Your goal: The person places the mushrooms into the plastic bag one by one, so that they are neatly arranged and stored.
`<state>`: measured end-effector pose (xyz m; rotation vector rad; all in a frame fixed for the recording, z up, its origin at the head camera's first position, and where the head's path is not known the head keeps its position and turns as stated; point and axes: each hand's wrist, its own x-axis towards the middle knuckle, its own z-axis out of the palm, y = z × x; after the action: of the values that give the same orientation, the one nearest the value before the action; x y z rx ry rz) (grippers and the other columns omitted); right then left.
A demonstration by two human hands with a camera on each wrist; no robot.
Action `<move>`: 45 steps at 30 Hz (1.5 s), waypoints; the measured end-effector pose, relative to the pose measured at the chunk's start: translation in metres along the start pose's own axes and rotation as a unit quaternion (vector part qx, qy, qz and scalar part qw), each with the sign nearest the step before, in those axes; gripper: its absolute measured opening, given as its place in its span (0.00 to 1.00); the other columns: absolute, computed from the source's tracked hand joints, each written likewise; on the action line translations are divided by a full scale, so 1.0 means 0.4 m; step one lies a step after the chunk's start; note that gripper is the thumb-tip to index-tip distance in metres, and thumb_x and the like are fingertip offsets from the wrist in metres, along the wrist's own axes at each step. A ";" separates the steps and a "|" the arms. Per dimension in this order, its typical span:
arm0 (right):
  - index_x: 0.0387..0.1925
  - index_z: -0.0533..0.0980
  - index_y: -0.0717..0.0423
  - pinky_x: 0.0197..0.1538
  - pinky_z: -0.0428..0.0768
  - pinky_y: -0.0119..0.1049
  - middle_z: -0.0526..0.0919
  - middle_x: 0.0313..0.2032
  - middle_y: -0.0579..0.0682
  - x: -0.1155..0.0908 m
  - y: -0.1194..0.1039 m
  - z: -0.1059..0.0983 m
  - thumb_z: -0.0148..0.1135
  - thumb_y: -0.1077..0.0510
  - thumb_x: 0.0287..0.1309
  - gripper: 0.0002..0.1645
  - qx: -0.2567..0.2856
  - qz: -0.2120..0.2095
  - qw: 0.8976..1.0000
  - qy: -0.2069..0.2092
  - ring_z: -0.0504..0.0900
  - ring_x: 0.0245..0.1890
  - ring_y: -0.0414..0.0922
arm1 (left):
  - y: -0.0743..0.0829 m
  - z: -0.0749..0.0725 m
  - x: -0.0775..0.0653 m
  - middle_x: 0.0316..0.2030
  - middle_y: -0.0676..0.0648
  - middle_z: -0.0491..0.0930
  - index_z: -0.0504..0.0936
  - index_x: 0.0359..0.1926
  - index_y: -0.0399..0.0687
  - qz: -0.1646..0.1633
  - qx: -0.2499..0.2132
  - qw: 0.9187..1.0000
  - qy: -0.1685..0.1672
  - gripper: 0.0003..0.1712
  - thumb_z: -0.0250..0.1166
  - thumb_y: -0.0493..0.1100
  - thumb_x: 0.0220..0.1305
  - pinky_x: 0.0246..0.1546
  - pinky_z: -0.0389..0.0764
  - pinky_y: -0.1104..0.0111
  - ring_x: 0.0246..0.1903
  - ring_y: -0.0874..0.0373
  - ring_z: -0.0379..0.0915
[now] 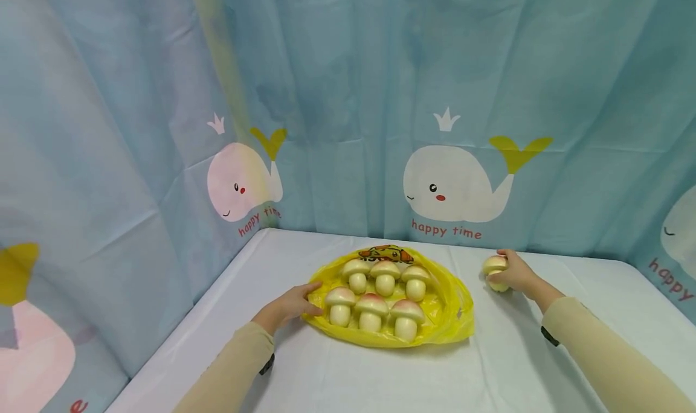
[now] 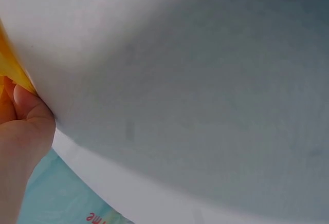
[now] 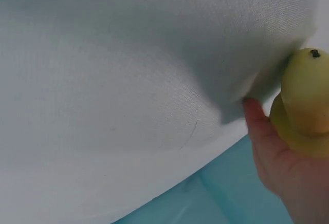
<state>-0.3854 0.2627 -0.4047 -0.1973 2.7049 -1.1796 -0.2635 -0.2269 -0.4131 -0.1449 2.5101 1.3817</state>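
Observation:
In the head view a yellow plastic bag (image 1: pixel 459 316) lies spread on the table with several toy mushrooms (image 1: pixel 372 311) standing in it in two rows. Their caps are cream with a pink blush, on pale stems. My left hand (image 1: pixel 288 307) holds the bag's left rim; in the left wrist view its thumb and curled fingers meet the yellow plastic (image 2: pixel 13 64). Off to the right of the bag, my right hand (image 1: pixel 519 274) grips one more toy mushroom (image 1: pixel 493 264) at the table. The right wrist view shows that mushroom's stem (image 3: pixel 308 90) beside the hand, partly cut off by the frame.
A white cloth covers the table (image 1: pixel 380 377). Light blue curtains (image 1: pixel 348 183) with printed whales hang along its back and left edges. A duck print (image 1: pixel 387 253) shows at the bag's far rim.

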 end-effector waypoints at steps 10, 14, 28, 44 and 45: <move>0.67 0.45 0.73 0.47 0.80 0.51 0.59 0.57 0.72 -0.076 -0.019 -0.002 0.63 0.56 0.62 0.47 0.092 -0.001 0.996 -0.013 0.70 0.51 0.62 | -0.001 -0.003 -0.004 0.71 0.30 0.53 0.61 0.72 0.41 0.000 0.007 1.000 -0.002 0.44 0.69 0.36 0.57 0.67 0.49 0.41 0.69 0.33 0.46; 0.67 0.43 0.73 0.47 0.81 0.49 0.58 0.59 0.72 -0.121 -0.023 0.020 0.62 0.57 0.63 0.47 0.143 -0.009 0.989 -0.025 0.72 0.50 0.56 | -0.006 0.002 -0.004 0.71 0.30 0.53 0.61 0.72 0.42 -0.006 0.002 1.000 -0.001 0.43 0.69 0.36 0.57 0.67 0.50 0.42 0.69 0.34 0.47; 0.63 0.48 0.72 0.42 0.81 0.43 0.62 0.55 0.66 -0.198 -0.081 0.044 0.60 0.60 0.63 0.39 0.203 -0.032 0.979 -0.017 0.76 0.42 0.45 | -0.012 -0.002 0.000 0.71 0.30 0.53 0.61 0.72 0.41 -0.002 0.001 1.000 0.002 0.43 0.69 0.35 0.58 0.67 0.50 0.42 0.69 0.34 0.47; 0.61 0.61 0.68 0.48 0.79 0.38 0.72 0.54 0.64 -0.265 -0.166 0.069 0.60 0.52 0.66 0.32 0.131 -0.099 0.986 0.019 0.78 0.45 0.47 | -0.008 -0.001 0.004 0.70 0.29 0.53 0.61 0.72 0.41 0.010 0.010 1.000 -0.004 0.42 0.68 0.36 0.58 0.67 0.49 0.42 0.69 0.33 0.47; 0.61 0.61 0.68 0.48 0.79 0.37 0.72 0.54 0.64 -0.269 -0.171 0.074 0.60 0.52 0.66 0.32 0.129 -0.101 0.986 0.021 0.78 0.46 0.49 | -0.006 -0.001 0.002 0.70 0.29 0.53 0.60 0.72 0.41 0.010 0.010 1.000 -0.005 0.42 0.68 0.36 0.58 0.67 0.49 0.42 0.69 0.33 0.47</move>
<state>-0.2708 0.2162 -0.3619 -0.4204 2.5800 -1.5922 -0.2639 -0.2287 -0.4151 -0.1085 2.5231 1.3610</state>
